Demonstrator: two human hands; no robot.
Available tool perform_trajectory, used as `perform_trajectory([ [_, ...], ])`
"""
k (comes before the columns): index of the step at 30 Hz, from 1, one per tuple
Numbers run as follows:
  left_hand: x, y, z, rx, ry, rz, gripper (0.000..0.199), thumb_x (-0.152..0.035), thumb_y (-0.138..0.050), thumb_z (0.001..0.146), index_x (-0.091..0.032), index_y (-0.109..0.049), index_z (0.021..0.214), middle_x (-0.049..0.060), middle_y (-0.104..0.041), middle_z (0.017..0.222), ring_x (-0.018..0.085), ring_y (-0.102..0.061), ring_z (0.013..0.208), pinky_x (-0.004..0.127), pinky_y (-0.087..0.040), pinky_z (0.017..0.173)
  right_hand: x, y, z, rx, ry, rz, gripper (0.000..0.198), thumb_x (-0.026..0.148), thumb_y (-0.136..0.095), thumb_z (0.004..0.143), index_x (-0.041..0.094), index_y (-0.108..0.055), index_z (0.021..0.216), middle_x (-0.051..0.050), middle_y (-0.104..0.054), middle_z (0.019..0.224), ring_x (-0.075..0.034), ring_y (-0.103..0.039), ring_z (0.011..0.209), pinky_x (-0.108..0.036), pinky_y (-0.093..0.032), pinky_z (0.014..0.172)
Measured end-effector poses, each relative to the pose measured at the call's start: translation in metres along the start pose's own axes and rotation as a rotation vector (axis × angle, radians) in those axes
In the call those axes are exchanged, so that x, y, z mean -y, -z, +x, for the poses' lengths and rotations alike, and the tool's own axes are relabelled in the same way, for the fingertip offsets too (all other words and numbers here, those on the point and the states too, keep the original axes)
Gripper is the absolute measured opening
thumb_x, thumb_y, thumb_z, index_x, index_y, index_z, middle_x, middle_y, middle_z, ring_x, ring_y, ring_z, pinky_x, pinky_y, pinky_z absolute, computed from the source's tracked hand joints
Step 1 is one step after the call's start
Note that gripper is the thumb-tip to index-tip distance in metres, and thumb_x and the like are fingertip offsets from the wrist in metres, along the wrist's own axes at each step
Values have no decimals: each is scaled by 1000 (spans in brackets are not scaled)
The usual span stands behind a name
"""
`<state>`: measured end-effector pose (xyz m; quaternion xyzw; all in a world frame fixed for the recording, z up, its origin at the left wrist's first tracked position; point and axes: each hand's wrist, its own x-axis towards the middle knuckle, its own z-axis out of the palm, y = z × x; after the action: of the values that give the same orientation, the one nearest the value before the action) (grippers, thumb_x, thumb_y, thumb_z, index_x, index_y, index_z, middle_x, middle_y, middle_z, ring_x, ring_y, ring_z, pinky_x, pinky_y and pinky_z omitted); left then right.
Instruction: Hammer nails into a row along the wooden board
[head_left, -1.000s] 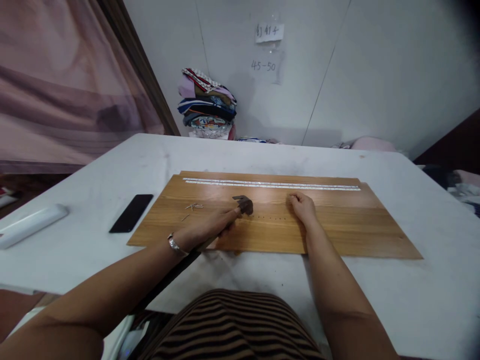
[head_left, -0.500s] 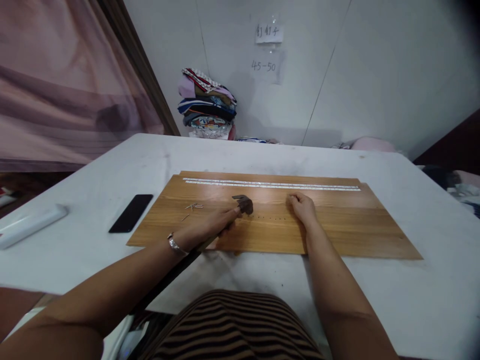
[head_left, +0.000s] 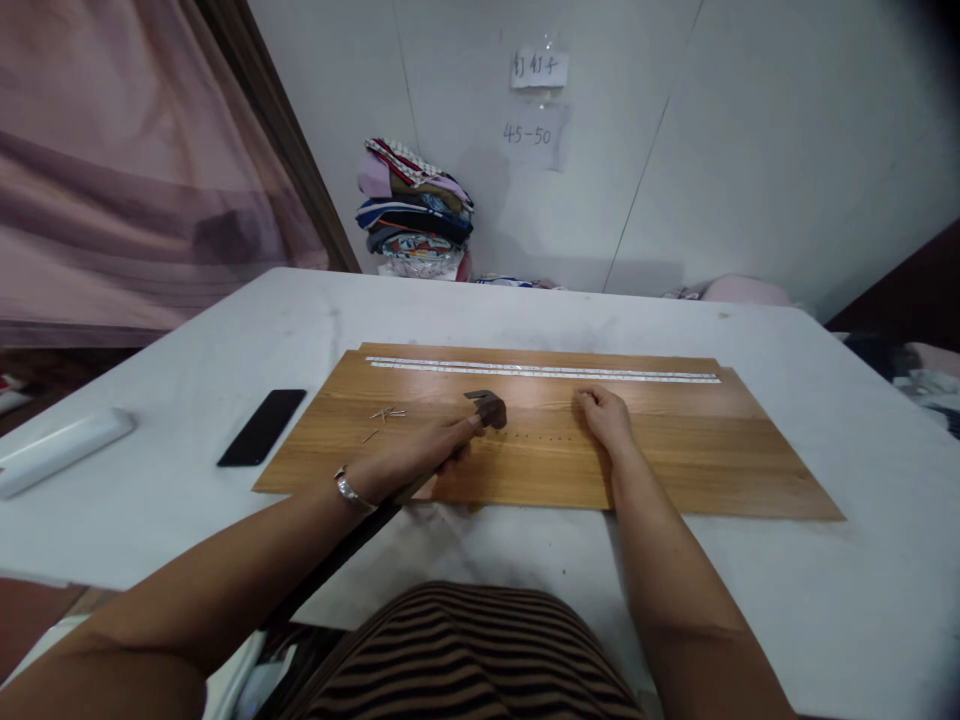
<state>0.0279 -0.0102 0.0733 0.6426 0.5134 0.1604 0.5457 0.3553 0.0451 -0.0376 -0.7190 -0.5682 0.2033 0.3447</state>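
My left hand [head_left: 439,447] is wrapped round a claw hammer [head_left: 493,409] just behind its head, and the handle runs back under my forearm. The hammer head is over the middle of a wooden board [head_left: 697,440]. A short row of small dark nail heads [head_left: 536,437] runs along the board to the right of the hammer. My right hand [head_left: 609,418] rests on the board past the row's right end, with thumb and fingers pinched together. What they hold, if anything, is too small to make out. Several loose nails [head_left: 388,413] lie left of the hammer.
Two white measuring strips [head_left: 540,371] lie along the board's far side. A black phone [head_left: 262,428] and a white rounded object [head_left: 67,450] are on the white table [head_left: 750,590] at the left. Folded clothes [head_left: 416,215] are stacked by the wall.
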Motion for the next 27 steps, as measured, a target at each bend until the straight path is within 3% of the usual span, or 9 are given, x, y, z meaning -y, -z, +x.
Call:
perform_trajectory([
  [7,0,-4,-1,-33,63,-49,51,-63,-47,99,-17,-69,101,1,-57,70,11,-47,55,25,-37,50,8,3,-2,23,-35,-36,37,33,-53,93,21,-82,111,-10,-81,115,-26,-73,107,-36,-54,93],
  [23,-6,-4,-4,-25,84,-45,50,-62,-49,97,-17,-70,100,1,-56,70,12,-46,54,26,-38,50,3,1,0,4,-16,-9,34,34,-54,91,24,-82,106,-8,-82,110,-26,-73,102,-37,-54,93],
  [27,-5,-1,-4,-1,36,-58,49,-62,-49,98,-18,-69,97,1,-57,71,11,-47,55,25,-38,51,5,2,-1,9,-23,-12,35,35,-54,92,23,-82,108,-9,-82,110,-26,-73,103,-37,-53,94],
])
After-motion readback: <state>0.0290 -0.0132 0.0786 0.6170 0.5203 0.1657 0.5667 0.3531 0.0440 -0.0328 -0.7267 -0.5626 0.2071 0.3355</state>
